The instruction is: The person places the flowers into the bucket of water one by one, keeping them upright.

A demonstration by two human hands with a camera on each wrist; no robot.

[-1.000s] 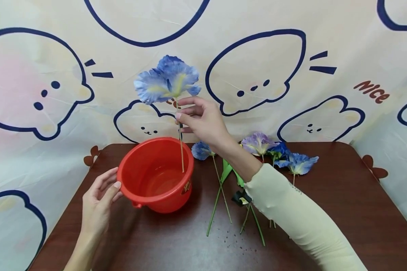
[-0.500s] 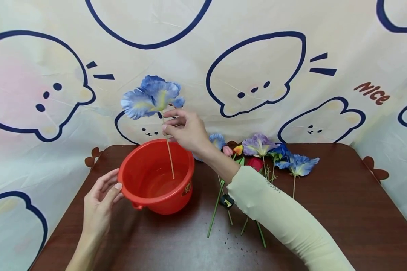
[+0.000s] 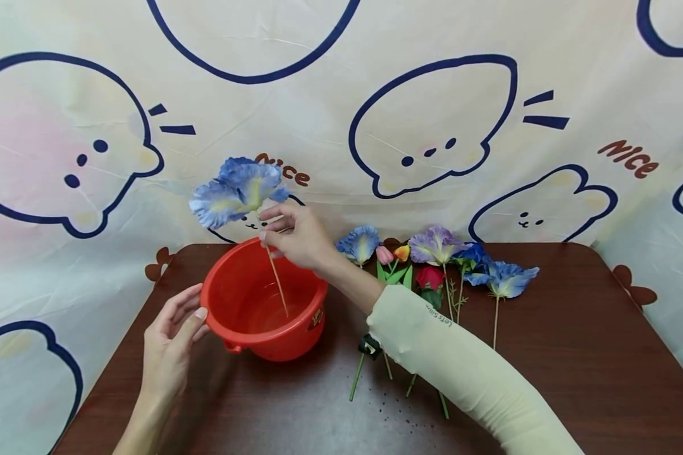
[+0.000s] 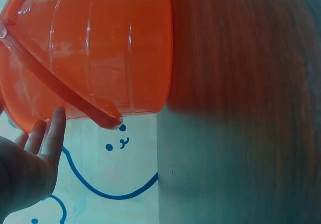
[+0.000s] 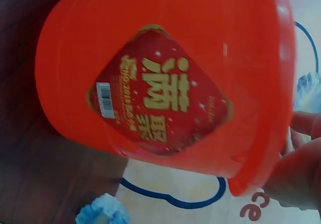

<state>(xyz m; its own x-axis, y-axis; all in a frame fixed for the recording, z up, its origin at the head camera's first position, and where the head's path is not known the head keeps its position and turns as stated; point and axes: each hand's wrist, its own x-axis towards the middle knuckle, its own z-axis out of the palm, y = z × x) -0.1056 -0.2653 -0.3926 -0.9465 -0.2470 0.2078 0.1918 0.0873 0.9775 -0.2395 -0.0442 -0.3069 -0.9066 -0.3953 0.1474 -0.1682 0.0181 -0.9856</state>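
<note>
My right hand (image 3: 298,237) pinches the thin stem of a blue artificial flower (image 3: 236,193). Its bloom leans left above the far rim, and the stem's lower end reaches down inside the red plastic bucket (image 3: 281,351). At the bucket's left side, my left hand (image 3: 167,344) touches the rim with its thumb and fingers. Those fingers extend along the outer wall in the left wrist view, beside the hanging red handle (image 4: 65,91). In the right wrist view, a diamond-shaped label (image 5: 165,91) shows on the bucket, and my right hand is partly hidden behind the rim.
On the dark wooden table (image 3: 563,354), right of the bucket, lie several artificial flowers: blue (image 3: 360,243), purple (image 3: 435,243), a red rose (image 3: 429,278) and small tulips (image 3: 384,254). A small black item (image 3: 369,346) lies near the sleeve. A printed cloth (image 3: 432,25) hangs behind.
My right hand has moved left and down with the blue flower, bringing its stem deeper into the bucket. My left hand stays at the rim.
</note>
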